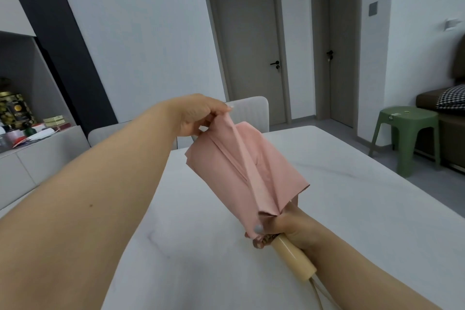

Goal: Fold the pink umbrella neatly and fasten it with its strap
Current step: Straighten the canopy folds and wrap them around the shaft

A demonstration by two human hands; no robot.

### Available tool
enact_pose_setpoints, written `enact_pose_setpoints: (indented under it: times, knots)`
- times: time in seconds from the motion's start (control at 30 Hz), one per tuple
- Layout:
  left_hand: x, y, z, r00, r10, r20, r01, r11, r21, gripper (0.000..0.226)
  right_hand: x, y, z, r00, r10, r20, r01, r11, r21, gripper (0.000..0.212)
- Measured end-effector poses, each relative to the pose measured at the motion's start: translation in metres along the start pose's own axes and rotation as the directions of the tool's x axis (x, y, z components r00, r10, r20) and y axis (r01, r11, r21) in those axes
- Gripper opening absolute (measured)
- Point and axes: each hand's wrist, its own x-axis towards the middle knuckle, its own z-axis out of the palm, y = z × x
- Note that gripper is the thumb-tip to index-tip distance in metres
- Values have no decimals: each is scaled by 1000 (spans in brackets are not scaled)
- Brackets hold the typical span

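The left hand (198, 116) pinches the top edge of the pink umbrella (247, 171) canopy at eleven o'clock, pulling one matte, creased panel taut. The collapsed fabric hangs in loose flat pleats above the white marble table (352, 209). At five o'clock, the right hand (289, 224) grips the gathered canopy base above the cream handle (293, 258).

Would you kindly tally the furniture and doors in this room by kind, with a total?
Doors: 2
Chairs at the table: 2
Green stools: 1
Tables: 1
Total: 6
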Motion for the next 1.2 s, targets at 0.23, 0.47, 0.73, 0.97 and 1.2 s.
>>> enact_pose_setpoints:
  times: [0.23, 0.47, 0.73, 0.97, 1.2]
  knots:
    - [-1, 6, -2, 997, 0, -72, 1, 1000, 18, 18, -1, -2, -1, 1000, -5, 29, 6, 1000, -17, 22]
    - [-11, 2, -12, 995, -21, 96, 16, 998, 58, 26, 0, -1, -2, 999, 8, 32, -8, 1000, 9, 29]
    - [-14, -17, -25, 974, 154, 166, -90, 935, -343, 19, -1, 1, -3, 999, 4, 47, -4, 1000, 15, 29]
    - [-19, -20, -22, 989, 109, 98, -70, 939, -336, 18, 0, 3, -3, 1000, 29, 5, -29, 999, 28, 35]
    - [-13, -14, -12, 972, -41, -229, 80, 984, 162, 37, 2, 6, -3, 998, 53, -17, -53, 998, 43, 38]
